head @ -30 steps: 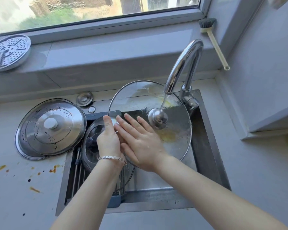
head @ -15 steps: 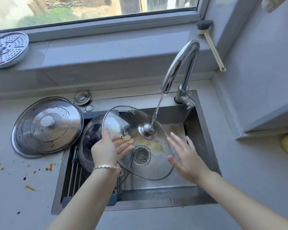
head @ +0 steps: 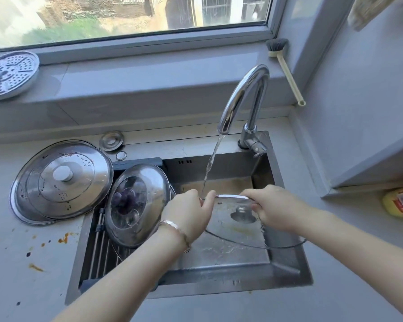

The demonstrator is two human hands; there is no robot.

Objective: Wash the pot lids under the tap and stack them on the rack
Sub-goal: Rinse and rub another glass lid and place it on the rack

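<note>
While the left hand (head: pixel 189 214) and right hand (head: pixel 275 210) grip the glass lid (head: pixel 230 228) by its rim under the tap (head: pixel 242 96), wet glass could slip and strike the sink (head: pixel 219 280); the rack (head: pixel 98 252) lies at nine o'clock.

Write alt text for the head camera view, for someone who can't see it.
The left hand and right hand grip a glass lid by its rim over a steel sink, with water from the tap running onto its far edge. A second lid rests on the rack at the sink's left, and a large steel lid lies on the stained counter.
</note>
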